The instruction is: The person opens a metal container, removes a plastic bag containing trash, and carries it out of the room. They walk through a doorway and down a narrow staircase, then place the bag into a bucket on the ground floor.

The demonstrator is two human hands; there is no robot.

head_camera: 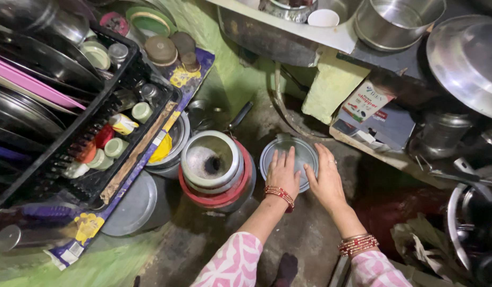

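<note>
— Pink-and-white sleeves come in at the bottom edge, with red bangles on both wrists. What are the hands doing?

— Both lie flat and open, fingers spread, gripping nothing. Her left hand (282, 172) rests palm-down on the round steel lid (288, 154), and the right hand (325, 180) presses against the lid's right edge.

— Where is that lid?

— Low on the floor (309, 234), in the middle of the view, sitting on a container I cannot see beneath it. Just to its left stands an open steel canister (211, 162) with white powder inside, set within a red-rimmed vessel (224, 196).

— And around them?

— Further left, a black plastic crate (123, 87) holds small jars and steel plates. A flat steel lid (134, 207) lies below it. Up right, a cardboard box (371, 106) sits under the counter (331, 34), which carries a steel pot (397, 21) and a white cup (323, 17).
</note>
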